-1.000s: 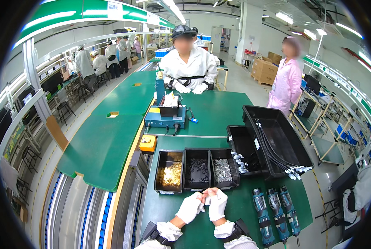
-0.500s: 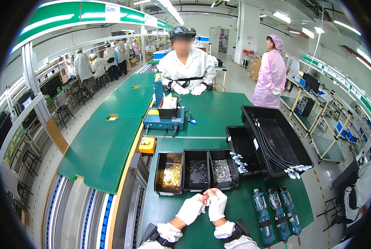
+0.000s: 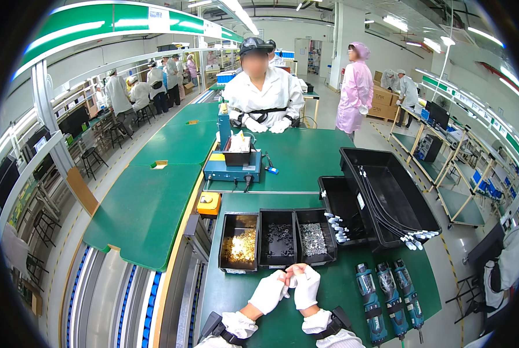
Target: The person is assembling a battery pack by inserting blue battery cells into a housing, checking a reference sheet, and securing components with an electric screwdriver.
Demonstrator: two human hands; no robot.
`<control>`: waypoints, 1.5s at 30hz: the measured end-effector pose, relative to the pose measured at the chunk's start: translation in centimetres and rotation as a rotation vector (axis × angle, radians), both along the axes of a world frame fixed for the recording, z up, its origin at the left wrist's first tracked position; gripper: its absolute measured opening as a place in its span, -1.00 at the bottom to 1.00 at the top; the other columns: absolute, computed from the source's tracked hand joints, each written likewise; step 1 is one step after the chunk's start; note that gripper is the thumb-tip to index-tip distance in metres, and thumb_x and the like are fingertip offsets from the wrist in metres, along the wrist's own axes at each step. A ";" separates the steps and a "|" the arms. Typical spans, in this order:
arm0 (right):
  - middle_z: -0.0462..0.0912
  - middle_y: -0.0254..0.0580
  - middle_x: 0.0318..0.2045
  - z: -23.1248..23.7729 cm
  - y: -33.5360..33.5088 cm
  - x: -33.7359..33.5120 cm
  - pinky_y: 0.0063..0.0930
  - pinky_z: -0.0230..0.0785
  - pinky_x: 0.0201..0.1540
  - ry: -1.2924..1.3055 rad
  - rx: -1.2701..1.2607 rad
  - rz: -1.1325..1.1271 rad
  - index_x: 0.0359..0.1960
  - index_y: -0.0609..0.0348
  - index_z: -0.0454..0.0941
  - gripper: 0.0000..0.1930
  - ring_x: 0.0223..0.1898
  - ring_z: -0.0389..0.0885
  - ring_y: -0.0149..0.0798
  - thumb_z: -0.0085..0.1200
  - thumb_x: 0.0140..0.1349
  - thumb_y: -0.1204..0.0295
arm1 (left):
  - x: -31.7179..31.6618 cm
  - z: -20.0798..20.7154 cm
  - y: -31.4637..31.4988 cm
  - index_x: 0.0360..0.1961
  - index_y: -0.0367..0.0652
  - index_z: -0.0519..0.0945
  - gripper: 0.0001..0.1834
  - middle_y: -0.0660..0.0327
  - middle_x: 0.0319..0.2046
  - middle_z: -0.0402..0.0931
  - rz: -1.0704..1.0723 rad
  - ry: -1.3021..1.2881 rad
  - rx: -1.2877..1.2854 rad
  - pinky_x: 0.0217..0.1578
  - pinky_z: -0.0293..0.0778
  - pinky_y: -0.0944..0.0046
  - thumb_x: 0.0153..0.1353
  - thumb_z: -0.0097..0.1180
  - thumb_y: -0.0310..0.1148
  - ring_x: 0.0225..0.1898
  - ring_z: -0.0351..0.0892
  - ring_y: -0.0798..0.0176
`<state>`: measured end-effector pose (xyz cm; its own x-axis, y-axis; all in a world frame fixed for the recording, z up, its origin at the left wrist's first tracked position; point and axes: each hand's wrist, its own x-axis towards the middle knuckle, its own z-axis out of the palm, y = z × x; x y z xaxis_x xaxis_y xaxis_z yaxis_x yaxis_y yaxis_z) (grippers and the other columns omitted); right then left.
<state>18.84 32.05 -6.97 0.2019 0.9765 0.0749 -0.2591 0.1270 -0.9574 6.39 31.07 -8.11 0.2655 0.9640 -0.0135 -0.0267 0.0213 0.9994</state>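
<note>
My left hand and my right hand meet over the green table, both in white gloves with bare fingertips. Their fingers are closed and pressed together; anything between them is too small or hidden to make out. Just beyond stand three black bins side by side: a bin of brass-coloured parts, a bin of small dark parts and a bin of silver metal parts. To the right of my hands lie three teal-and-black power screwdrivers.
Black trays at the right hold black cables with pale ends. A yellow-orange box sits at the table's left edge, beside a roller conveyor. Across the table, behind a blue device, is a co-worker with gloved hands resting.
My hands stay pressed together in nearly the same place. The person in pink at the back right has shifted left and turned. The whole view has moved slightly.
</note>
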 end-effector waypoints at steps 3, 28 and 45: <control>0.64 -0.29 -0.54 0.0 0.0 0.0 -0.60 0.32 -0.45 -0.026 0.007 -0.004 -0.37 0.31 0.63 -0.79 -0.54 0.53 -0.48 0.05 0.34 0.42 | -0.1 -0.4 0.1 -0.35 -0.14 0.45 -0.59 0.32 -0.61 0.41 0.001 -0.016 -0.008 -0.49 0.40 0.36 0.55 -0.25 -0.09 -0.59 0.42 0.41; 0.63 -0.24 -0.53 0.2 -0.1 0.1 -0.57 0.38 -0.45 0.029 0.002 0.042 -0.33 0.34 0.61 -0.82 -0.55 0.54 -0.45 0.05 0.37 0.47 | -0.1 -0.1 0.0 -0.36 -0.13 0.45 -0.54 0.34 -0.62 0.38 0.003 0.031 -0.002 -0.50 0.37 0.38 0.54 -0.26 -0.02 -0.60 0.36 0.43; 0.67 -0.24 -0.51 -0.3 0.0 0.2 -0.59 0.39 -0.40 -0.011 0.010 0.013 -0.33 0.34 0.63 -0.80 -0.50 0.57 -0.46 0.06 0.38 0.45 | -0.1 -0.3 0.1 -0.38 -0.13 0.43 -0.59 0.31 -0.63 0.39 0.012 0.003 -0.003 -0.51 0.37 0.35 0.54 -0.25 -0.11 -0.60 0.41 0.40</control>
<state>19.02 32.00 -7.29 0.1879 0.9784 0.0866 -0.2500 0.1329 -0.9591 6.30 31.16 -8.45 0.2535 0.9672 -0.0170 -0.0238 0.0238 0.9994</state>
